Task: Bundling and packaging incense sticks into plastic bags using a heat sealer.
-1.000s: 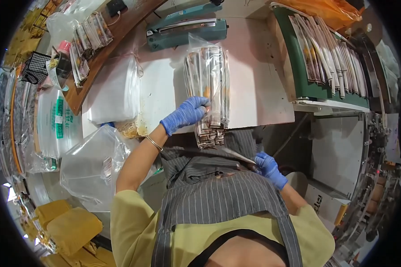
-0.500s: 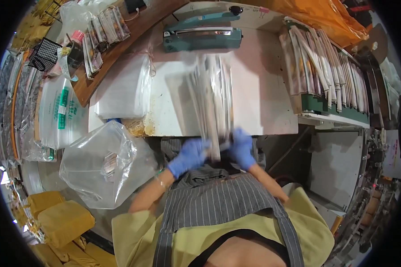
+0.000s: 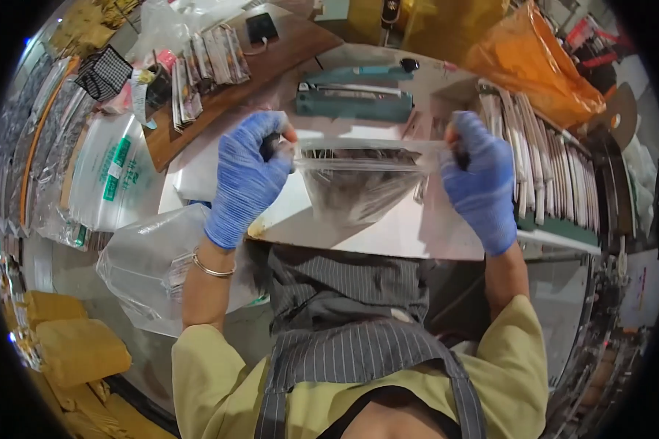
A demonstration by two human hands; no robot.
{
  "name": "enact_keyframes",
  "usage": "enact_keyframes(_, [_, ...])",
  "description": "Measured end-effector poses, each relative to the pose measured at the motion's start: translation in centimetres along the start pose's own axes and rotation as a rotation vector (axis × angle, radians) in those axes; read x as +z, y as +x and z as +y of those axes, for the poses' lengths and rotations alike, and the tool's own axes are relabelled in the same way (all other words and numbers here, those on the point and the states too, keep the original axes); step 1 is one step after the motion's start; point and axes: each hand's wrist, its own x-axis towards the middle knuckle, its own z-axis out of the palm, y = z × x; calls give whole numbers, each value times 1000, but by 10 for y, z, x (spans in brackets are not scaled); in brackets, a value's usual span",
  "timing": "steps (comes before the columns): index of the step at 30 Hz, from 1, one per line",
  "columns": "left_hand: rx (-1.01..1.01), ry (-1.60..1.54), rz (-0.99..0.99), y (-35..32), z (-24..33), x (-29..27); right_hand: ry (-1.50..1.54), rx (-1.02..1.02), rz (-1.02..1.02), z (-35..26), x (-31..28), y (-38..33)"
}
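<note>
My left hand (image 3: 249, 179), in a blue knit glove, is closed on one top corner of a clear plastic bag (image 3: 362, 194). The opposite corner is gripped by my right hand (image 3: 480, 183), gloved the same way. Between them the bag's mouth is pulled wide and taut, and its body hangs down over the white table (image 3: 285, 223). Dark and greyish contents show blurred through the film, their kind unclear. Something dark shows at the fingertips of both hands. Behind the bag stands a teal bag sealer (image 3: 355, 104) with its arm raised.
Flat packets stand in a row in a green-based rack (image 3: 556, 154) at right. More packets lie on a brown wooden board (image 3: 271, 58) at upper left. A large clear bag (image 3: 143, 267) sits below the table's left edge; yellow wrapped parcels (image 3: 80, 351) are at lower left.
Both hands have risen from the table's front edge and spread apart. The upright bundle of packets between them has given way to a bag stretched open by its corners.
</note>
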Motion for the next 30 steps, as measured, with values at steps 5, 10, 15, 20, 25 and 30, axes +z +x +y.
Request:
enact_keyframes(5, [34, -534, 22, 7, 3, 7, -128, -415, 255, -65, 39, -3])
enact_keyframes(10, [154, -433, -202, -28, 1, 32, -67, -383, 114, -16, 63, -24])
enact_keyframes(15, [70, -470, -277, -52, -67, 114, -39, -528, 193, -8, 61, -9])
enact_keyframes(20, [-379, -50, -361, 19, -124, 177, -201, 20, 530, 148, 134, 98])
enact_keyframes(25, [-339, -599, -321, 97, -175, 215, 605, 185, 325, 148, 193, 186])
enact_keyframes(30, [-534, -826, -312, 151, -194, 197, 443, 18, 146, 111, 150, 199])
